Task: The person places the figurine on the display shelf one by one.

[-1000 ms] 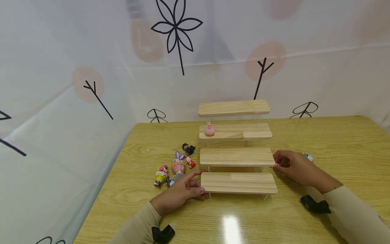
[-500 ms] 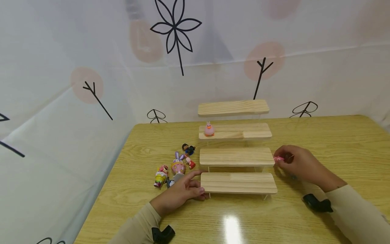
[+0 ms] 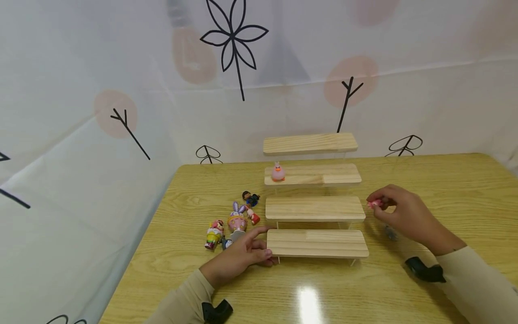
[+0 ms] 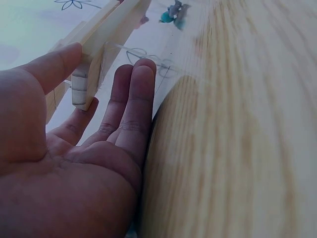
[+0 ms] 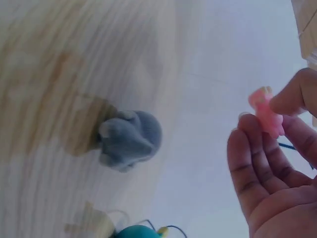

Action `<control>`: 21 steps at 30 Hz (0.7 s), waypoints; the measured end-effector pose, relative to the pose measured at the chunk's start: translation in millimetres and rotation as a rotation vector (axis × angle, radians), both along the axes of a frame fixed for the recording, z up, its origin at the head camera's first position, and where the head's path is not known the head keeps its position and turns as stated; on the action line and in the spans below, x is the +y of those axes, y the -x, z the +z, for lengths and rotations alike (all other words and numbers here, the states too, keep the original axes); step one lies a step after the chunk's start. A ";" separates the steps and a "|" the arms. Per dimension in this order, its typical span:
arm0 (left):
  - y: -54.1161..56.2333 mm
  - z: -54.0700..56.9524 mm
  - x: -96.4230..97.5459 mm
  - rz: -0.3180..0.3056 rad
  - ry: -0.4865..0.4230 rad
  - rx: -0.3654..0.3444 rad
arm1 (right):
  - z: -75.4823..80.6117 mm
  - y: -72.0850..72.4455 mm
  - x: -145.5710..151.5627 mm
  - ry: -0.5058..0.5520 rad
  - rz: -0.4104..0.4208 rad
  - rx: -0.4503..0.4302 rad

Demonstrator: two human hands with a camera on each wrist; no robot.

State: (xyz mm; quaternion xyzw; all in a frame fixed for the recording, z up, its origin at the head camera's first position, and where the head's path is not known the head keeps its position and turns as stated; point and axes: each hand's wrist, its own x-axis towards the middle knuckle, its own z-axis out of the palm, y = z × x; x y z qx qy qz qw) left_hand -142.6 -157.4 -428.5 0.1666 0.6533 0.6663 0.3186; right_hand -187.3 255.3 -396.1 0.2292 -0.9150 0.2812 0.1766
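My right hand (image 3: 410, 218) pinches a small pink figurine (image 5: 270, 116) between thumb and fingers, just off the right end of the shelf rack. At the rack's other end, my left hand (image 3: 238, 261) holds the left tip of the lowest wooden shelf (image 3: 317, 243). Its thumb and one finger straddle that shelf end in the left wrist view, the other fingers extended. A grey figurine (image 5: 131, 139) lies on the table near my right hand, partly hidden by it in the head view. On the second shelf from the top stands a pink bird figurine (image 3: 278, 173).
Left of the rack lie several figurines: a bunny-eared one (image 3: 236, 221), a yellow-and-pink one (image 3: 214, 234), a dark-haired one (image 3: 251, 198) and a red-and-pink one (image 3: 252, 215). A teal object (image 5: 138, 232) shows at the right wrist view's bottom edge. A patterned cloth (image 3: 283, 103) hangs behind.
My right hand has lifted the pink figurine from beside the rack and moved slightly right and up with it. The left hand stays at the lowest shelf.
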 end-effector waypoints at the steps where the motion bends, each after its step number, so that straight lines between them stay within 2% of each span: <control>1: 0.0 0.1 0.0 0.002 0.000 -0.002 | 1.2 -0.3 -0.2 0.004 -0.006 0.010; 14: -0.2 -0.7 1.0 0.004 -0.001 0.000 | 19.2 -8.2 -8.0 0.088 -0.056 0.170; 21: -0.4 -1.0 0.2 0.005 -0.008 0.006 | 33.0 -12.5 -18.0 0.187 -0.050 0.212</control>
